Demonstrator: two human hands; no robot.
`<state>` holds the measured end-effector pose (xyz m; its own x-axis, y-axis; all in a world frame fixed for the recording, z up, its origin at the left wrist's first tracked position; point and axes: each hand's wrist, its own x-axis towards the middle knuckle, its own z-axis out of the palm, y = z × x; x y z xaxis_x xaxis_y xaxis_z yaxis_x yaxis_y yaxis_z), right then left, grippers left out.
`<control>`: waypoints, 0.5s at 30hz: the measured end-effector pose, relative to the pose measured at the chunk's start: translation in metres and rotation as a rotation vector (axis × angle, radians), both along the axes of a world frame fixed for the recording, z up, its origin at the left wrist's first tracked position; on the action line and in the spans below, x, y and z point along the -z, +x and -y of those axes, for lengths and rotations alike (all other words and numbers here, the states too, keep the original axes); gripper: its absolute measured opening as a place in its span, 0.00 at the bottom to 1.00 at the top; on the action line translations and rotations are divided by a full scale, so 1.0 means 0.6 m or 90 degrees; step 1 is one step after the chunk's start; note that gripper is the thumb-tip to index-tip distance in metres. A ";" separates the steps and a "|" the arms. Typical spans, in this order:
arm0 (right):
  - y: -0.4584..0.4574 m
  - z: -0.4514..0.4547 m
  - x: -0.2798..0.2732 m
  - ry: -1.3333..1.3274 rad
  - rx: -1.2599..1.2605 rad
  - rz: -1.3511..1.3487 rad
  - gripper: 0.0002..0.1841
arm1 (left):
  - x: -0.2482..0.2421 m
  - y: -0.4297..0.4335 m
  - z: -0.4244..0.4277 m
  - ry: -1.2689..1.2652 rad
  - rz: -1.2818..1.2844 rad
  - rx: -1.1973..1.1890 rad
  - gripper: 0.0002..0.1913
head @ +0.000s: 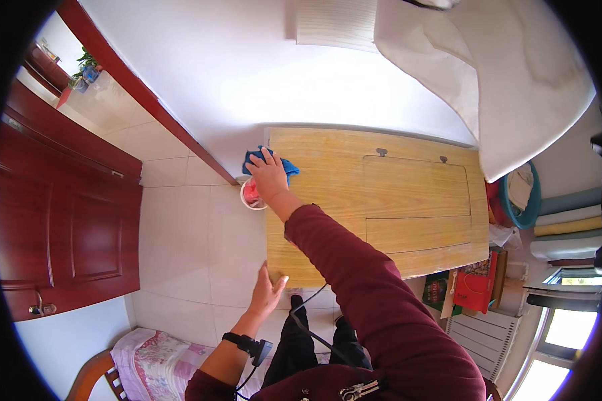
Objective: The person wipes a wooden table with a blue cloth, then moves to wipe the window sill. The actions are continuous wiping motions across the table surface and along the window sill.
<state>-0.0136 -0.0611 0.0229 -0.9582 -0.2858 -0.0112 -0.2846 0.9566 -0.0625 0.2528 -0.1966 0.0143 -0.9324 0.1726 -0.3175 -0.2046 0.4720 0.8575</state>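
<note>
A blue cloth (292, 168) lies bunched at the far left corner of a yellow wooden table (326, 173). On top of it rests my right hand (270, 175), pressing it against the table's left edge with the fingers spread. My left hand (267, 293) holds the near left corner of the tabletop, thumb above and fingers along the side edge. Just beyond the left edge, a white bin (244, 198) with a pink bag (251, 193) inside stands on the floor, partly covered by my right hand.
Against the white wall stands the table, with a white cloth (511, 75) hanging over its far right end. A red door (70, 215) is at the left. Right of the table are a teal basin (533, 200) and a red box (474, 285). Behind me is a bench with a patterned cover (155, 361).
</note>
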 end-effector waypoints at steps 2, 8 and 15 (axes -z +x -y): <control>0.013 -0.020 -0.001 -0.073 -0.062 -0.061 0.31 | -0.001 -0.002 0.005 0.012 0.089 0.021 0.35; 0.012 -0.253 0.017 -0.094 0.056 -0.265 0.28 | -0.004 -0.024 0.019 -0.036 0.205 0.112 0.31; 0.119 -0.469 0.033 -0.069 0.435 -0.165 0.30 | 0.007 -0.032 0.024 -0.089 0.269 0.198 0.36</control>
